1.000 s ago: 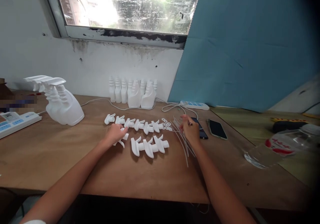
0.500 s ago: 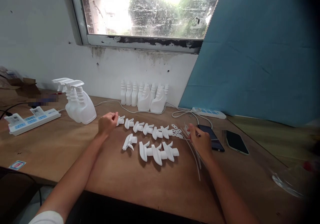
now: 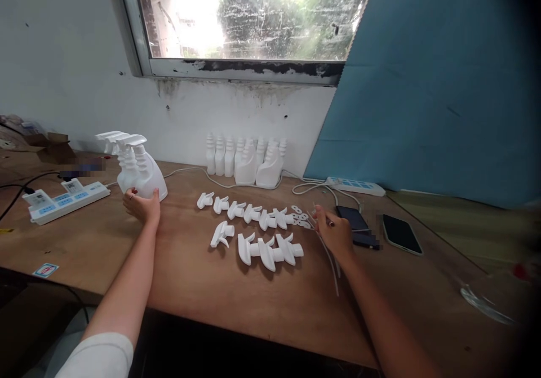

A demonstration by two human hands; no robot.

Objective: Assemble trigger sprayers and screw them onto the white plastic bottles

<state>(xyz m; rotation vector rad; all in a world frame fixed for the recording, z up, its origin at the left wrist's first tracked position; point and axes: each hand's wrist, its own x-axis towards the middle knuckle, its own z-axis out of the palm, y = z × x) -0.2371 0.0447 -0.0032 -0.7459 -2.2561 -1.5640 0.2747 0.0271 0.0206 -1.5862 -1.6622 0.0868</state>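
Note:
At the left, my left hand [image 3: 143,204] is wrapped around the lower part of a white spray bottle [image 3: 151,176] with its trigger head on. Similar bottles stand close behind it. My right hand [image 3: 333,230] is closed in a pinch on thin clear plastic tubes [image 3: 328,249]; its fingertips partly hide them. Between the hands, white trigger spray heads lie in a back row [image 3: 252,213] and a front group [image 3: 270,253]. Small white ring-shaped pieces [image 3: 301,218] lie just left of my right hand.
Bottles without heads [image 3: 247,167] stand against the wall. Power strips lie at the left [image 3: 70,202] and back right [image 3: 357,186], with a cable [image 3: 190,170] along the back. Two phones, one dark [image 3: 353,218] and one pale-edged [image 3: 401,234], lie to the right on the wooden table [image 3: 220,293].
My left hand has left the end of the spray-head row, moved left and taken hold of a spray bottle. My right hand stays near the tubes, shifted slightly.

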